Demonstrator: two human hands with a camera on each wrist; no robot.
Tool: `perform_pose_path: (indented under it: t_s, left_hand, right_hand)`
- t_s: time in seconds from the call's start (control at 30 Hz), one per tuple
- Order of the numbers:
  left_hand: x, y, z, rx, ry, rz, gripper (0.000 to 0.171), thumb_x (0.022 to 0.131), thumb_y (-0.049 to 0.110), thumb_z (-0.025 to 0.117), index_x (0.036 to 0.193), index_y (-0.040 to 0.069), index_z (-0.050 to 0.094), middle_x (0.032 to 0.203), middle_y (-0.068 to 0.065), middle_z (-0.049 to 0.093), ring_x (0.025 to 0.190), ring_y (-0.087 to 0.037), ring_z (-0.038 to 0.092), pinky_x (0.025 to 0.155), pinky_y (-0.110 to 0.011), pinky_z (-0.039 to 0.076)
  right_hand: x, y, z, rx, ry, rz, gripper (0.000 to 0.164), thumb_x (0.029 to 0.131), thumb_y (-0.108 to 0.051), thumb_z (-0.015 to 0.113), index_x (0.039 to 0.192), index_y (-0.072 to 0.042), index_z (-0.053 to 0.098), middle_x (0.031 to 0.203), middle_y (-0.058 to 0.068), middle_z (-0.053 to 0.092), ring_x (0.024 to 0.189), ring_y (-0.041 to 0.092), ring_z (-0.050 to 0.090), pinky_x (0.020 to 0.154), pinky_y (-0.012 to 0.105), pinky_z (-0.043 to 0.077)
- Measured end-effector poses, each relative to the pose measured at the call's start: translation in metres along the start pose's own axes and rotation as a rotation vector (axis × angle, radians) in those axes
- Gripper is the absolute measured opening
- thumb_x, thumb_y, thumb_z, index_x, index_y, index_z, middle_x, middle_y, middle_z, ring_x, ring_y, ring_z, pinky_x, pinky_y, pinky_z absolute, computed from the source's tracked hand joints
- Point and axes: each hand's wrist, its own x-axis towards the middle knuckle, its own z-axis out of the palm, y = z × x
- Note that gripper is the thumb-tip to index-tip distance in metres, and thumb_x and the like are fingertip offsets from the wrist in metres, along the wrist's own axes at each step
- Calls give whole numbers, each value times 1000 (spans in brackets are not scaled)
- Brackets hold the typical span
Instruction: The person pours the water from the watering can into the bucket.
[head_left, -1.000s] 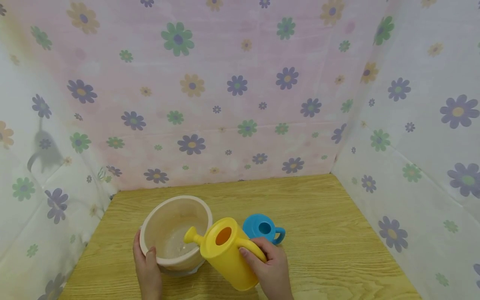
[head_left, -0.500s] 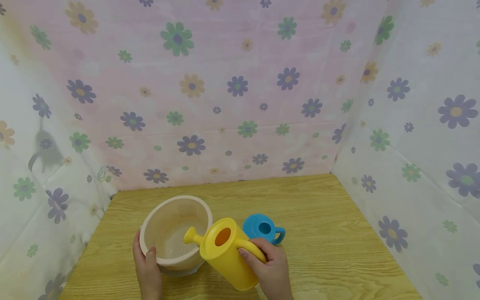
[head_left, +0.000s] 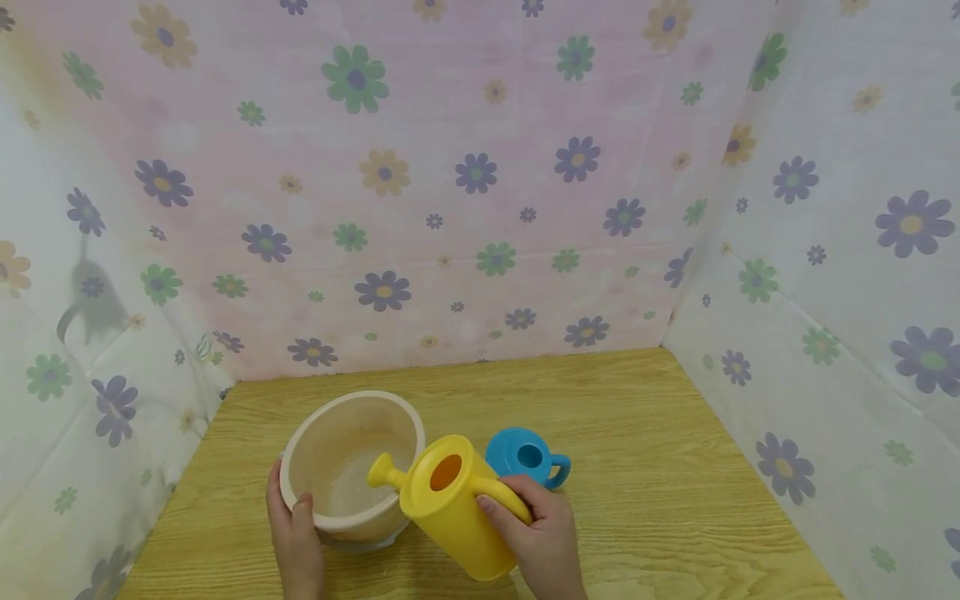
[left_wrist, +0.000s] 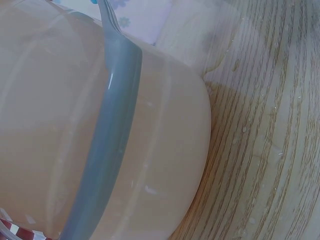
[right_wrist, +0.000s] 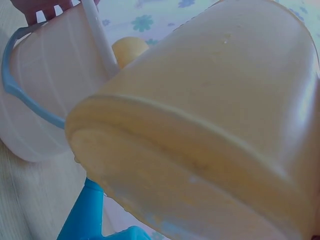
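A beige bucket with a little clear water at its bottom stands at the front left. My left hand grips its rim, thumb over the edge and fingers along the outside. Against the bucket's side in the left wrist view hangs its grey-blue handle. My right hand holds a yellow watering can by its handle. The can is tipped left, its spout over the bucket's right rim. Wet drops cling to the can's base in the right wrist view.
Just behind the right hand stands a small blue toy watering can with a looped handle. Water drops lie on the wood-look table beside the bucket. Flower-patterned cloth closes off the back and both sides.
Ripples in the bucket's water have faded since a second ago. Both hands, the bucket and the yellow can have stayed in place.
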Motion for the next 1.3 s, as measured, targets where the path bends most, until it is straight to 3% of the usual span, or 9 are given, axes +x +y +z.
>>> perform_pose_path:
  t_s: [0.33,0.77,1.3]
  left_hand:
    - [0,-1,1,0,9,-10,53,92,13,33,141,31,21,144,6,21,127,-18,23,105,-40,20]
    - [-1,0,1,-12,9,-19,54,92,13,32,142,29,19,146,2,18,128,-21,22,106,-40,17]
    - [0,2,1,-9,8,-47,53,92,15,33,140,34,20,145,5,20,127,-22,24,103,-46,22]
  right_hand:
    - [-1,3,0,3,-11,-48,10,77,-20,69,85,-15,65,76,1,64,58,17,57,52,32,52]
    - [0,2,0,21,-6,33,9,75,-13,70,84,-15,66,74,0,64,57,16,57,52,31,52]
    - [0,4,0,-6,0,14,10,75,-18,71,84,-15,66,73,-1,64,56,15,57,51,30,51]
